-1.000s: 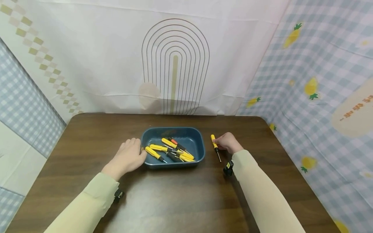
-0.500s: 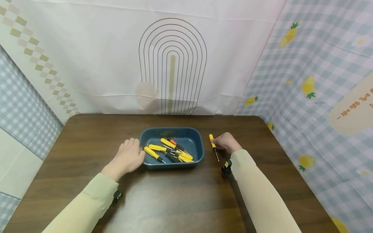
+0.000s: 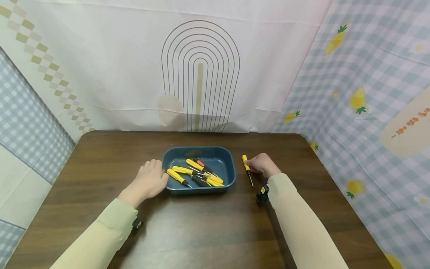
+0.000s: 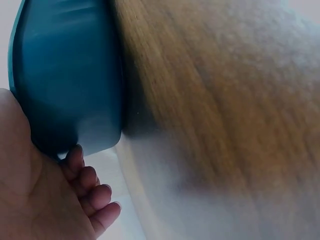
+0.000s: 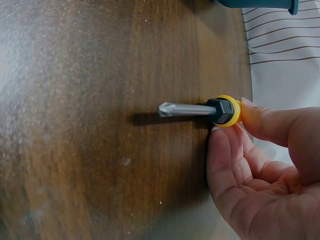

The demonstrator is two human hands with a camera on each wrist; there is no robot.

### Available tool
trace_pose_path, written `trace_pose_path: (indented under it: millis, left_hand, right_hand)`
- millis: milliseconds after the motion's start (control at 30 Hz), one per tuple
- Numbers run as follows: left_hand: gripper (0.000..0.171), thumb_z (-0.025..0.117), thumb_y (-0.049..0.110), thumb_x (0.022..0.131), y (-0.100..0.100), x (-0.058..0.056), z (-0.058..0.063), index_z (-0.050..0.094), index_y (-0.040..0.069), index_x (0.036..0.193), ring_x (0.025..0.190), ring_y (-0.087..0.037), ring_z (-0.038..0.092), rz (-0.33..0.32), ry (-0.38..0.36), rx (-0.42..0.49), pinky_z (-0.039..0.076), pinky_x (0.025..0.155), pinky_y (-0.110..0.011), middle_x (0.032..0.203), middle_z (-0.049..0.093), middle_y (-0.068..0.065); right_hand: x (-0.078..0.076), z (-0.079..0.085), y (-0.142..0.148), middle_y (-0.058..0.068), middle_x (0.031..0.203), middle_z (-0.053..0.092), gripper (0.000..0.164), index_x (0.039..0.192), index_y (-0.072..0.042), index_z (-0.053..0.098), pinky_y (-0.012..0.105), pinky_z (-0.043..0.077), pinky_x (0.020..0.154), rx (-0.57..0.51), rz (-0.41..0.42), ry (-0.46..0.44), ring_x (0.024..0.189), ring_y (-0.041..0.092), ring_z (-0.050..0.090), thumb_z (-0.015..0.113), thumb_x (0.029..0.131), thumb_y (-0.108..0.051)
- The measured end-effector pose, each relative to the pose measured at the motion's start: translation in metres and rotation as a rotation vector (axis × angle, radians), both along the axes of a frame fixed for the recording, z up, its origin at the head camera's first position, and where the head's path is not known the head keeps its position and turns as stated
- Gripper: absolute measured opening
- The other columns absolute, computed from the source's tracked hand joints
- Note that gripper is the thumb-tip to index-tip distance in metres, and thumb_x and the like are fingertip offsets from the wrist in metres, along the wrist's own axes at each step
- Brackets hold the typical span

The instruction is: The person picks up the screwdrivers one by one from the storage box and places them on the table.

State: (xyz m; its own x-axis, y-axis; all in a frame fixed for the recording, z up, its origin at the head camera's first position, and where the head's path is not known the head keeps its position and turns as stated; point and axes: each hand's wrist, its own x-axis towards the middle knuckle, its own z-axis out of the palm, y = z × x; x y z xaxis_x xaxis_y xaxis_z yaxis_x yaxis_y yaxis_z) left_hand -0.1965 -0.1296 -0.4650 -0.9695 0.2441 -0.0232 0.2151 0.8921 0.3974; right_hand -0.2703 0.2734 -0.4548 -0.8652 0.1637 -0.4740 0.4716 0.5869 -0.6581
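Note:
My right hand (image 3: 264, 164) pinches a screwdriver (image 3: 246, 164) between thumb and fingers, to the right of a blue plastic bin (image 3: 198, 191). Its handle is yellow with a black collar, and its shaft points toward the near side of the table. The right wrist view shows a cross-shaped tip on the steel shaft (image 5: 187, 110), close over the wood. At the bin's left end, my left hand (image 3: 150, 180) holds the rim, with its fingers curled against the outer wall in the left wrist view. Several yellow-handled screwdrivers (image 3: 181, 170) lie jumbled in the bin.
Also in the bin are a red-and-black handle (image 3: 200, 163) and a black handle (image 3: 199, 181). The bin stands on a dark wooden table (image 3: 208, 231). A white printed cloth (image 3: 134, 74) hangs behind, and a checked cloth (image 3: 336, 130) hangs along the right side.
The head view has shifted slightly. Both hands keep their places, the right one still pinching the screwdriver and the left one still at the bin's rim.

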Motion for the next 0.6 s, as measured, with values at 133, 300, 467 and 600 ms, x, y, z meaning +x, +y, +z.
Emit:
trace_pose_path:
  millis: [133, 300, 467, 600]
  left_hand:
    - [0.031, 0.045, 0.026, 0.091, -0.001, 0.000, 0.001, 0.048, -0.002, 0.102, 0.092, -0.031, 0.040, -0.002, -0.004, -0.003, 0.034, 0.080, -0.046, 0.095, 0.044, -0.012]
    - [0.032, 0.046, 0.027, 0.091, -0.002, 0.001, 0.001, 0.048, -0.003, 0.103, 0.092, -0.031, 0.040, 0.000, -0.008, -0.010, 0.034, 0.080, -0.046, 0.095, 0.044, -0.012]
    - [0.031, 0.045, 0.027, 0.091, -0.001, 0.000, 0.000, 0.048, -0.002, 0.101, 0.092, -0.030, 0.040, -0.008, -0.008, -0.010, 0.034, 0.080, -0.046, 0.095, 0.044, -0.012]
    - [0.031, 0.045, 0.027, 0.092, -0.001, 0.001, 0.001, 0.048, -0.002, 0.101, 0.092, -0.031, 0.040, -0.013, -0.008, -0.010, 0.034, 0.080, -0.046, 0.095, 0.043, -0.012]
  right_hand:
    - [0.001, -0.002, -0.002, 0.013, 0.096, 0.065, 0.030, 0.104, 0.004, 0.069, 0.033, 0.051, 0.077, -0.010, -0.002, 0.028, 0.081, 0.021, 0.062, 0.070, 0.089, -0.023]
    - [0.005, -0.004, -0.003, 0.014, 0.100, 0.066, 0.031, 0.103, 0.005, 0.070, 0.034, 0.051, 0.077, -0.019, 0.024, 0.079, 0.083, 0.021, 0.062, 0.067, 0.091, -0.024]
    - [0.010, -0.003, 0.000, 0.018, 0.107, 0.062, 0.034, 0.109, 0.007, 0.064, 0.035, 0.053, 0.080, -0.101, -0.006, 0.164, 0.091, 0.025, 0.065, 0.063, 0.094, -0.024]
    - [0.013, 0.006, -0.006, 0.021, 0.112, 0.059, 0.035, 0.115, 0.001, 0.059, 0.039, 0.053, 0.081, -0.194, 0.018, 0.312, 0.100, 0.032, 0.063, 0.063, 0.094, -0.026]
